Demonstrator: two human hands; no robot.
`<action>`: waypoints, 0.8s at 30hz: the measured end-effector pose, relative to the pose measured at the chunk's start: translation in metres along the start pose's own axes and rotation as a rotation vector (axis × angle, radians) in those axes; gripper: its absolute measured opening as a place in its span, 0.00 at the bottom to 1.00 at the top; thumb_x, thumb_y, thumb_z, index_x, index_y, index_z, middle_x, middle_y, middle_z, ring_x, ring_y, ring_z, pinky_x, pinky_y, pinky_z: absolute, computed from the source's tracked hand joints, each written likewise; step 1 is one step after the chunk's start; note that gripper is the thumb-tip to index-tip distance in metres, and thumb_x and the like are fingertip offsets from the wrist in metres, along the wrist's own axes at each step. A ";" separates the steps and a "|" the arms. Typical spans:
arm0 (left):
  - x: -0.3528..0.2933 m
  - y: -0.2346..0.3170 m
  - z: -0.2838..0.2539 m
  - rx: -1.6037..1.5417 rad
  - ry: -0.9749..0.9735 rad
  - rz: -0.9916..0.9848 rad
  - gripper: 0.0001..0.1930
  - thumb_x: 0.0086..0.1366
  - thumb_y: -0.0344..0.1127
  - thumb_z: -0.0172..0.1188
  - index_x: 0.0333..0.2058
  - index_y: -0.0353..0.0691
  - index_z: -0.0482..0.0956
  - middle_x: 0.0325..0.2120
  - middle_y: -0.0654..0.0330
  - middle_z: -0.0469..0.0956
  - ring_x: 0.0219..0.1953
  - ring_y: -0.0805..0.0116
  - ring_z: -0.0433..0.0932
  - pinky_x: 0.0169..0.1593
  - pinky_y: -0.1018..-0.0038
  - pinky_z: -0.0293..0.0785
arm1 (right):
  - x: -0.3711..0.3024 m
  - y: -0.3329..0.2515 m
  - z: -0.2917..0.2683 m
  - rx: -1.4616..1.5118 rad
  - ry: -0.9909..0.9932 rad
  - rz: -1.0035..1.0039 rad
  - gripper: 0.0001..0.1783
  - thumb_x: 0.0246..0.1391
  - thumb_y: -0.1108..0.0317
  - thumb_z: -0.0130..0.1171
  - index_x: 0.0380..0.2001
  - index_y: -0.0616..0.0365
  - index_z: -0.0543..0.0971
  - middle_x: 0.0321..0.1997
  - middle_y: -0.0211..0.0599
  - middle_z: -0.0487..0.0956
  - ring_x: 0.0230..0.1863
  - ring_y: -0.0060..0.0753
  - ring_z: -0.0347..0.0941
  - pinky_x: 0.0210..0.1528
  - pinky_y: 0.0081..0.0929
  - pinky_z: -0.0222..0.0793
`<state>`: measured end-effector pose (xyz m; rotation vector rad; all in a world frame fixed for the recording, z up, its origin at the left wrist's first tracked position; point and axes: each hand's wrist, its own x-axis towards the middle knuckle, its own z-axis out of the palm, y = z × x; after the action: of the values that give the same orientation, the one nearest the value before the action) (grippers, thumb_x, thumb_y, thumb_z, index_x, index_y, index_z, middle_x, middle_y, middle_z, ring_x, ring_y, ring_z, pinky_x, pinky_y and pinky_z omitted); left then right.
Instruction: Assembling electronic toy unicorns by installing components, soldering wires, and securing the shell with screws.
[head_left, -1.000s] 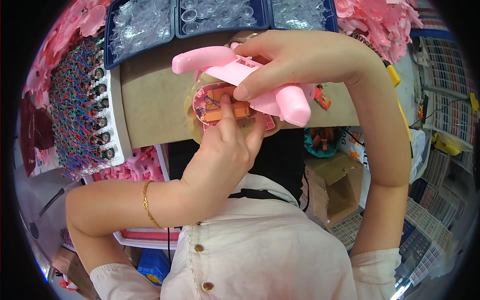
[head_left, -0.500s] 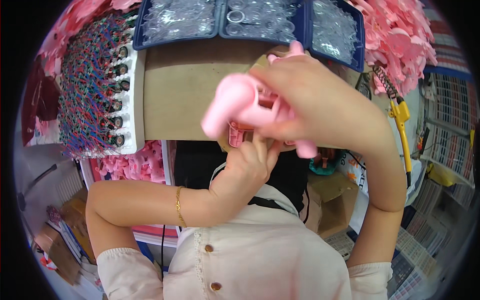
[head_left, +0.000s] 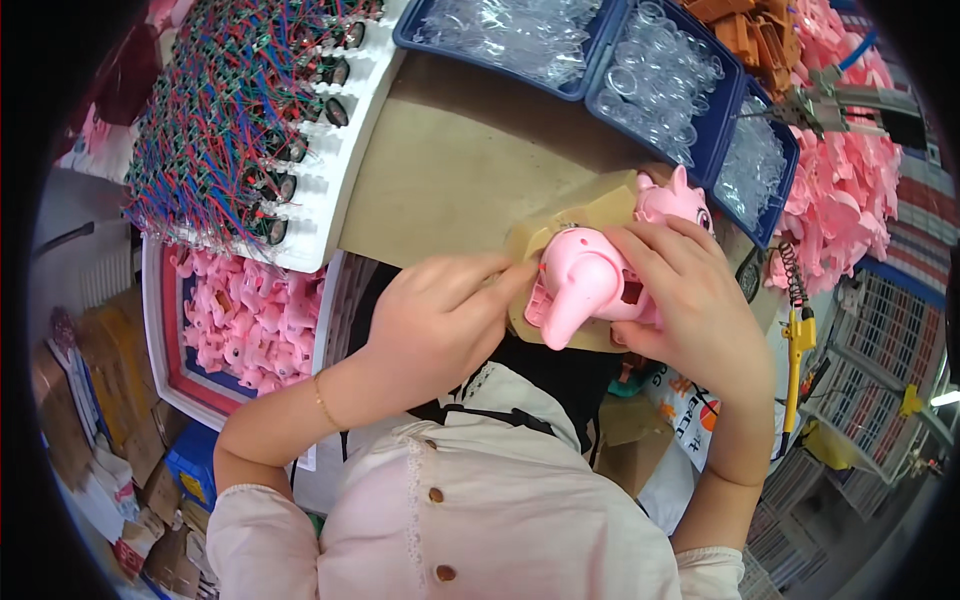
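A pink toy animal (head_left: 585, 275), with pointed ears and a painted eye at its upper right end, lies on a tan block (head_left: 555, 215) at the table's near edge. Over its right side is my right hand (head_left: 685, 295), fingers closed round the body and pressing it to the block. A square opening shows in the shell beside the fingers. My left hand (head_left: 440, 315) is closed, fingers bunched, with its tips at the toy's left edge. Whatever those fingertips pinch, if anything, is hidden.
White foam tray (head_left: 370, 95) with wired circuit boards and round speakers stands at left. Below it is a bin (head_left: 165, 330) of pink parts. Blue trays (head_left: 720, 140) of clear plastic parts line the back. Pink shells (head_left: 840, 190) are heaped at right, above a yellow hanging tool (head_left: 795, 350).
The pink toy has come down onto the block, with my right hand still on it. My left hand has drawn out from beneath it to its left edge. The whole view has turned.
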<state>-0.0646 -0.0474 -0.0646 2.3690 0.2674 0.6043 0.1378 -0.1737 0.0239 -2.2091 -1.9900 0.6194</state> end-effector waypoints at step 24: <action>0.108 0.052 0.005 0.099 -0.641 0.239 0.37 0.48 0.39 0.67 0.59 0.46 0.65 0.43 0.55 0.76 0.39 0.58 0.79 0.38 0.69 0.76 | -0.099 -0.010 0.039 0.933 0.269 0.695 0.11 0.58 0.65 0.55 0.34 0.64 0.75 0.25 0.36 0.76 0.22 0.23 0.73 0.26 0.18 0.69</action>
<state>0.0335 -0.0527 0.0043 2.5663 -0.2783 -0.0891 0.1087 -0.2757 0.0144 -2.0893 -0.5302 0.9740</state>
